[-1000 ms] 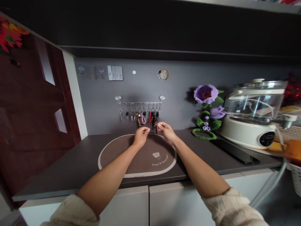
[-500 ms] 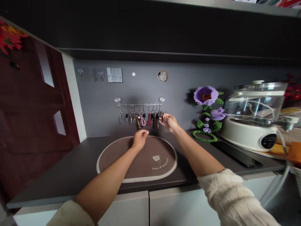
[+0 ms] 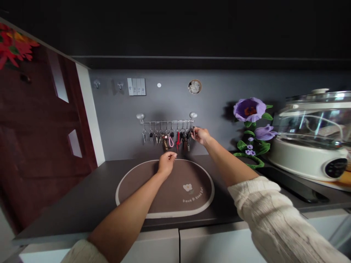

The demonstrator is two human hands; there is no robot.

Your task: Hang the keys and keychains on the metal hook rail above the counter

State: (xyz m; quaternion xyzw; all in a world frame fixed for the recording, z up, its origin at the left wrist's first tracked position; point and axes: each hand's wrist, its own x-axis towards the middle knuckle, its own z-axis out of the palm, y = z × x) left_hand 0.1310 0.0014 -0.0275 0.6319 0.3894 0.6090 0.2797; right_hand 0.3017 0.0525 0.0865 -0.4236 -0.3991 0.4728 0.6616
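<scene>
While the right hand (image 3: 201, 136) reaches up to the rail (image 3: 167, 121), its thumb and fingers pinch a key (image 3: 194, 132) at the rail's 3 o'clock end; whether the key already hangs from a hook, I cannot tell. The left hand (image 3: 168, 162) hovers over the mat (image 3: 139, 186), towards its 12 o'clock edge, fingertips drawn together; I cannot tell whether they hold anything.

Other keys (image 3: 144, 136) hang in a row from the rail. At 9 o'clock from the right hand dangle a red strap (image 3: 178, 138) and, farther that way, a pink loop (image 3: 171, 141).

With the mat as hub, the switches (image 3: 136, 87) sit on the wall (image 3: 216, 93) at 11 o'clock and a round hole (image 3: 195, 87) at 1. A purple flower (image 3: 249, 109) stands at 2 o'clock on the counter (image 3: 68, 197). The phone (image 3: 296, 186) lies at 3, just beside the white appliance (image 3: 304, 157). The dark red door (image 3: 35, 138) is at 10.
</scene>
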